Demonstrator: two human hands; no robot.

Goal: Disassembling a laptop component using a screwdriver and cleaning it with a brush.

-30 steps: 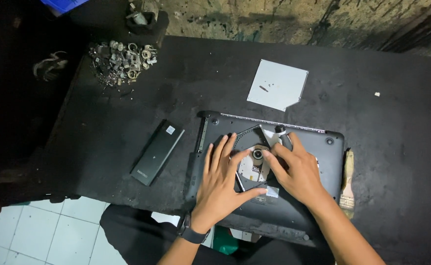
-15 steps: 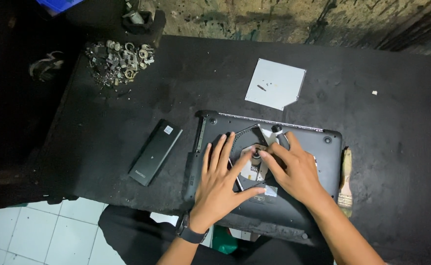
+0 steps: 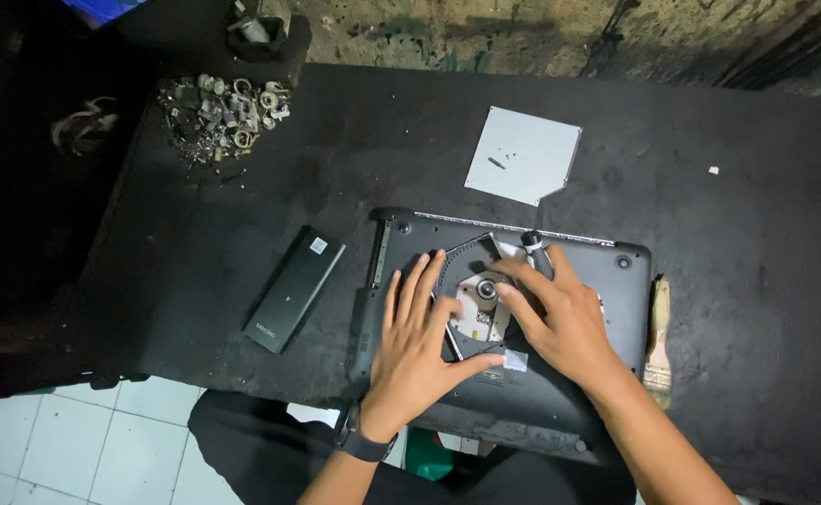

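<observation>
Hands both down on the black laptop base [image 3: 607, 281], which lies bottom-up on the dark table [image 3: 242, 215], near edge, right of centre. My left hand [image 3: 420, 341] lies flat, fingers spread, palm on the left part of the base; its thumb stretches right along the near edge of the exposed optical drive [image 3: 480, 309]. My right hand [image 3: 565, 318] covers the drive's right side, index finger reaching to the round hub in the middle. Neither hand is clamped round anything that I can see; both press open-palmed. A dark tool handle [image 3: 534, 251] pokes out just beyond the right fingers, and I cannot tell if those fingers grip it. Watch [image 3: 362, 441] sits on the left wrist.

Black oblong battery pack [image 3: 295, 288] lies left of the base, apart from it, tilted. Grey metal cover plate [image 3: 523, 154] rests further off, beyond the base, with small screws on it. Brush [image 3: 657, 337] with a pale handle lies just beside the base's right edge. Heap of small metal parts [image 3: 223, 117] sits at the far left of the table. White tiled floor [image 3: 45, 449] shows near left.
</observation>
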